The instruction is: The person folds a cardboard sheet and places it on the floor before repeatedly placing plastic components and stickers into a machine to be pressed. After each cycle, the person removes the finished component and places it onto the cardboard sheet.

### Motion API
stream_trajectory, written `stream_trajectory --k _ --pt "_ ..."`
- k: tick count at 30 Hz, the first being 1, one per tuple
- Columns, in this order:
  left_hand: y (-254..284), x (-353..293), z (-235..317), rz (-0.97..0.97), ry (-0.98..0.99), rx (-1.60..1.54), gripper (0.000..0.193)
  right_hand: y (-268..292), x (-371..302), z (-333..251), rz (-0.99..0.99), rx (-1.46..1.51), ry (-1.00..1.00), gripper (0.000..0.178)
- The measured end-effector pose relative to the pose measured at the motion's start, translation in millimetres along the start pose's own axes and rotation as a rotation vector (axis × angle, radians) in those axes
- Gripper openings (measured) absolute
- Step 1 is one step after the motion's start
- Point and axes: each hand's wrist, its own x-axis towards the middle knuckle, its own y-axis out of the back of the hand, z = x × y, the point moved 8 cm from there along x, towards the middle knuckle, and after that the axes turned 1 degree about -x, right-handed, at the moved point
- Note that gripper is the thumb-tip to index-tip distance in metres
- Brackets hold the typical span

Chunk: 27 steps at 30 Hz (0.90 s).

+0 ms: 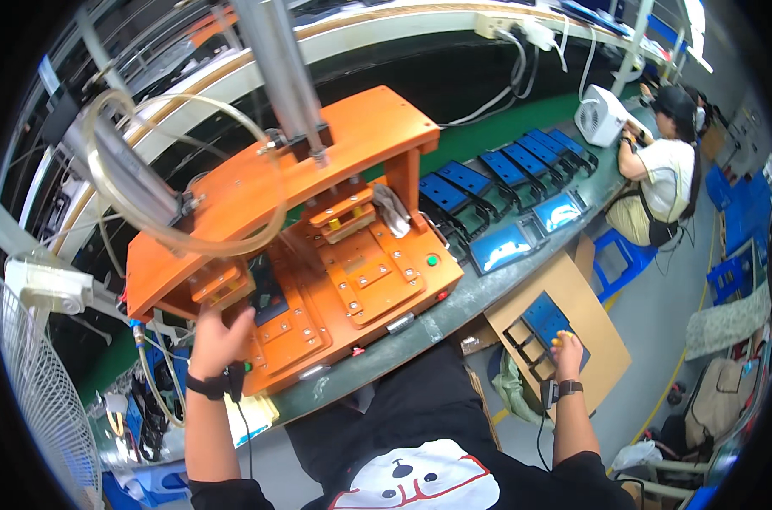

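My left hand (218, 344) reaches in at the left side of the orange press (377, 119), thumb apart from the fingers; the fingertips are lost against the press block (223, 287), so I can't tell whether they hold anything. That's the worst risk I see: if the block came down, it could pinch me. A green button (248, 367) sits just beside my wrist strap (206, 388), and a careless bump might set something off. The strap's cord could also snag on the press's front edge.

A dark piece (271, 299) lies in the bed near my thumb; knocked askew, it might be pressed crooked.

My right hand (566, 353), with yellow covers on its fingertips, is closed on the near edge of a blue panel (546, 316) above the cardboard (603, 340). Held at one edge, the panel could tip or get scratched.

Farther out, more blue panels (512, 168) stand close together along the counter (433, 327); a nudge to one could scrape its neighbour.
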Motion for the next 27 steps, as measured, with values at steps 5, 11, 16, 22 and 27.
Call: stream_trajectory --k 5,11,16,22,27 --pt "9 -67 -9 0.148 -0.033 -0.047 0.036 -123 -50 -110 -0.33 0.076 0.304 0.017" --pt "15 -104 -81 0.396 0.101 -0.233 0.024 -257 -188 -154 -0.95 -0.168 0.719 0.01" --pt "31 -98 -140 0.682 0.212 -0.343 0.017 -318 -274 -152 -1.168 -0.331 1.279 0.023" --pt "25 -62 -189 0.521 0.396 -0.509 0.013 -346 -295 -131 -1.104 -0.426 1.35 0.021" --pt "51 -46 -207 0.732 0.564 -0.154 0.022 -343 -284 -121 -0.991 -0.472 1.41 0.027"
